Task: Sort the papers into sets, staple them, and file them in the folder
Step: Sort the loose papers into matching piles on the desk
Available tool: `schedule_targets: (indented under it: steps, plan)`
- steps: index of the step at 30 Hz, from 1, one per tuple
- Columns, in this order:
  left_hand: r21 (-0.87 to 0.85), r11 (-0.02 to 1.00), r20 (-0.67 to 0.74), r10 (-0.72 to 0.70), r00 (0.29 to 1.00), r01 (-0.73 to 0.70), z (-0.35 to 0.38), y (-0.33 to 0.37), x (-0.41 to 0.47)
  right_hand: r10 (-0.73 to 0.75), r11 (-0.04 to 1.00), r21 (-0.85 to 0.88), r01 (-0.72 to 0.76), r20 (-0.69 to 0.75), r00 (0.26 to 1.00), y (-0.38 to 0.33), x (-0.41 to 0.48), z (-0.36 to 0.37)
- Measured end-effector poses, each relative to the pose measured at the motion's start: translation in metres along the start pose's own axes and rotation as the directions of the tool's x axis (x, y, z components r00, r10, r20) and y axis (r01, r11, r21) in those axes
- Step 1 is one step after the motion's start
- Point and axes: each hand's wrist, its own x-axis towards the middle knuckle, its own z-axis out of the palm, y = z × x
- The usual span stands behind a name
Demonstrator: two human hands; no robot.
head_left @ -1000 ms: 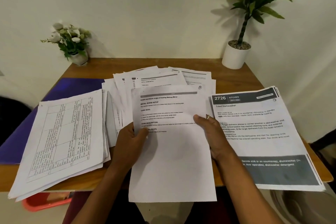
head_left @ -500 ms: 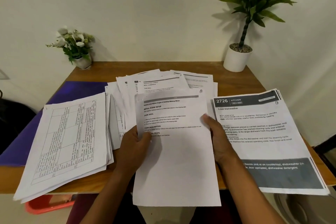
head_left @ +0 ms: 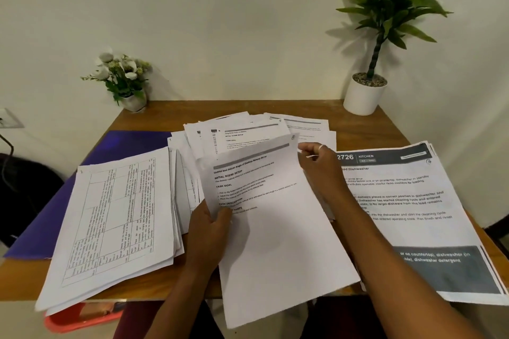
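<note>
The left grip (head_left: 210, 228) holds the printed sheet (head_left: 278, 237) by its left edge, thumb on top. The right grip (head_left: 321, 166) pinches the same sheet near its upper right corner. The sheet is tilted over the desk (head_left: 355, 124), its lower end past the near edge, and it hides the front of the loose heap of papers (head_left: 248, 128) behind it. The right forearm lies across the dishwasher stack (head_left: 418, 201) on the right. On the left, a pile of table-printed pages (head_left: 118, 215) covers much of the purple folder (head_left: 126, 146). A flower pot (head_left: 126, 82) and a potted plant (head_left: 363, 96) stand at the back corners
</note>
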Motion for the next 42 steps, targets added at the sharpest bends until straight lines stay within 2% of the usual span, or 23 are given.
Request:
schedule_targets:
  steps: [4,7,13,22,24,26,28,29,31,33,36,39,42]
  plan:
    - [-0.053,0.999,0.009,0.010,1.000,-0.009,0.000,0.005,-0.002,0.013,0.933,-0.359,0.029,0.112,0.994,0.009,0.030,0.013]
    - [-0.050,0.999,0.015,0.007,1.000,-0.007,-0.001,0.005,-0.001,0.048,0.871,-0.491,0.016,0.117,0.992,0.010,0.039,0.021]
    - [-0.039,0.999,0.018,0.001,1.000,0.000,-0.001,0.004,-0.001,0.010,0.933,-0.359,-0.013,-0.009,1.000,0.008,0.041,0.028]
    - [-0.024,1.000,0.027,-0.012,1.000,0.013,-0.003,0.003,0.001,-0.091,0.877,-0.479,0.040,-0.083,0.992,0.007,0.031,0.018]
    - [-0.024,1.000,0.032,-0.005,0.999,0.005,-0.003,0.003,0.001,-0.124,0.895,-0.440,0.071,-0.092,0.988,0.001,0.027,0.017]
    - [-0.017,1.000,0.036,0.009,0.999,-0.009,-0.003,0.001,0.001,-0.061,0.959,-0.277,0.053,-0.020,0.998,-0.007,0.023,0.014]
    - [-0.014,0.999,0.034,0.029,0.999,-0.029,-0.003,0.000,0.002,0.108,0.986,-0.142,-0.086,0.155,0.982,-0.017,0.018,0.009]
    - [-0.016,0.999,0.034,0.038,0.999,-0.037,-0.003,0.000,0.002,0.169,0.980,-0.146,-0.136,0.249,0.954,-0.020,0.014,0.006]
    - [-0.021,0.999,0.034,0.048,0.998,-0.047,-0.003,0.000,0.002,0.162,0.974,-0.207,-0.088,0.375,0.913,-0.022,0.007,0.003]
    - [-0.028,0.998,0.030,0.053,0.998,-0.052,-0.002,0.000,0.003,0.115,0.979,-0.199,-0.041,0.378,0.919,-0.023,0.002,0.001]
    - [-0.056,0.996,-0.010,0.065,0.998,-0.066,-0.003,-0.002,0.006,0.046,0.991,-0.136,-0.006,0.296,0.954,-0.028,-0.003,-0.004]
    - [-0.131,0.990,-0.085,0.042,0.996,-0.052,-0.005,-0.001,0.006,0.030,0.984,-0.178,0.009,0.216,0.976,-0.025,-0.007,-0.014]
    - [-0.201,0.979,-0.159,0.001,0.987,-0.033,-0.008,-0.005,0.009,0.035,0.999,-0.046,-0.025,0.243,0.969,-0.018,-0.025,-0.030]
